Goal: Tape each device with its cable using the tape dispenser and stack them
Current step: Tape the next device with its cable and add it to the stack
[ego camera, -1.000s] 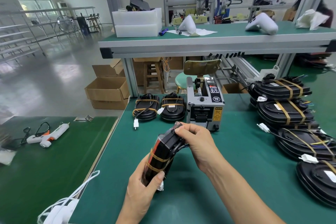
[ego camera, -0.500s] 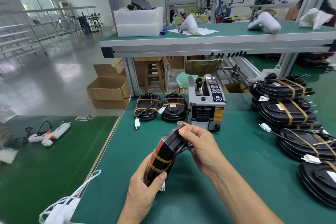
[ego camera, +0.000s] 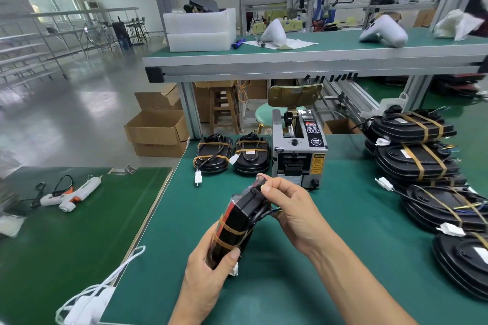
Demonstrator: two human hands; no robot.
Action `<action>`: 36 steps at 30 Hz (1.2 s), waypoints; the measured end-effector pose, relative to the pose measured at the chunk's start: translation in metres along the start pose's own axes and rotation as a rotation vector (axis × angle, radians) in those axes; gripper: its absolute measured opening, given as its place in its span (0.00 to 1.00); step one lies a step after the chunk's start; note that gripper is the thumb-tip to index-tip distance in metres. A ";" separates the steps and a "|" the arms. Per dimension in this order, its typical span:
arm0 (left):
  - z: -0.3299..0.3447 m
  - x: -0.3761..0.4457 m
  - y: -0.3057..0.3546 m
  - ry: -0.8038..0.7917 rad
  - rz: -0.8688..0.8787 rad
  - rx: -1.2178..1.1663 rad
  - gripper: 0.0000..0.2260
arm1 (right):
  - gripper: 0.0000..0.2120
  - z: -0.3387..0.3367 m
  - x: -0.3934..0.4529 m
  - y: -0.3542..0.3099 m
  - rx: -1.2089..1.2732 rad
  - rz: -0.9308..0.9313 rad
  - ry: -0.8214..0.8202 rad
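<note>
Two hands are gripping one black oval plastic device (ego camera: 237,221) at lower centre: left hand (ego camera: 211,269) cradling its base, right hand (ego camera: 287,208) pinching cable against it, tilted for taping. Beyond, grey boxy tape dispenser (ego camera: 299,155) is waiting; taped stacks (ego camera: 414,145) are filling the counter (ego camera: 343,219) at right.

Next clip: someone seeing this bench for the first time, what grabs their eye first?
Front and centre, the left hand and right hand hold a black device on edge above the green table, tape bands already round it. Just behind stands the grey tape dispenser, with two taped devices lying flat to its left. Along the right edge runs a pile of taped devices, white connectors dangling.
</note>
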State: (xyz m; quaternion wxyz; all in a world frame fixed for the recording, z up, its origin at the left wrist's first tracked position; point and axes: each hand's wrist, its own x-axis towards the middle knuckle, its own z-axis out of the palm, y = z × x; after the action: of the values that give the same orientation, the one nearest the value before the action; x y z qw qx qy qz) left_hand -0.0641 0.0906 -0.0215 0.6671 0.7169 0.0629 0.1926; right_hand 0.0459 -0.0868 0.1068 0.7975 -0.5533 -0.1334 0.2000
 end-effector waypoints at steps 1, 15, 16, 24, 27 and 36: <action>0.000 0.000 -0.001 0.003 0.004 0.006 0.31 | 0.11 0.000 0.000 -0.001 -0.009 0.002 0.000; -0.005 0.002 -0.014 0.002 0.008 0.043 0.32 | 0.10 0.004 0.009 -0.001 -0.060 0.016 0.021; -0.004 0.002 -0.014 0.002 0.007 0.040 0.32 | 0.10 0.004 0.009 0.001 -0.064 0.011 0.030; -0.004 0.002 -0.013 -0.003 0.021 0.029 0.33 | 0.07 0.006 0.011 0.000 -0.151 -0.014 0.079; -0.004 0.002 -0.014 -0.004 0.030 0.036 0.32 | 0.09 0.008 0.012 0.001 -0.151 -0.011 0.106; -0.001 0.001 -0.004 0.013 0.036 0.046 0.31 | 0.08 0.006 0.016 0.009 -0.183 0.008 0.215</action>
State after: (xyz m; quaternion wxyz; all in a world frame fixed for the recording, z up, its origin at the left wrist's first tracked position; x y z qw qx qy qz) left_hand -0.0627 0.0920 -0.0248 0.6466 0.7316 0.0587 0.2079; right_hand 0.0563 -0.0714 0.1007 0.7525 -0.6426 -0.0630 0.1296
